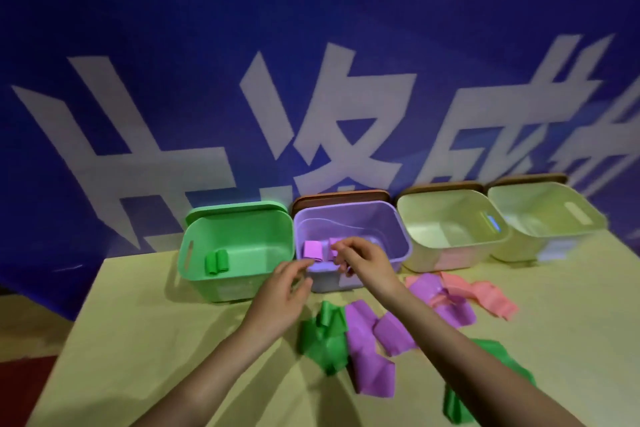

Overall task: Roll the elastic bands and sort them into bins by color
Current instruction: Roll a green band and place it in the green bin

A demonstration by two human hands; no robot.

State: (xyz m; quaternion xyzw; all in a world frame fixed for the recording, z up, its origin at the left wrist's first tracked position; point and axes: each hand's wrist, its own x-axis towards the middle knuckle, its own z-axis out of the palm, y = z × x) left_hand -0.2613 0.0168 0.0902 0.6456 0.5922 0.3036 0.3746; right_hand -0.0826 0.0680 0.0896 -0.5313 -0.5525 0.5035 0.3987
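Right hand (pixel 360 258) over purple bin (pixel 349 218), fingers curled by purple roll (pixel 333 248); grip on it or just released, cannot tell. Left hand (pixel 280 298) relaxed, empty, near rim. Green rolls (pixel 217 262) in green bin (pixel 235 236). Unrolled bands (pixel 367 340) on desk (pixel 138 340), within reach.

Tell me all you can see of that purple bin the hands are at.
The purple bin looks like smooth, slightly see-through plastic, with rounded corners and an open top. It stands upright, second from the left in the row, tight beside the green bin, with a brown board behind it. Inside lie purple rolls. The right hand reaches over its front rim, fingers curled at a roll; whether it grips is unclear. The left hand hovers at its front, open.
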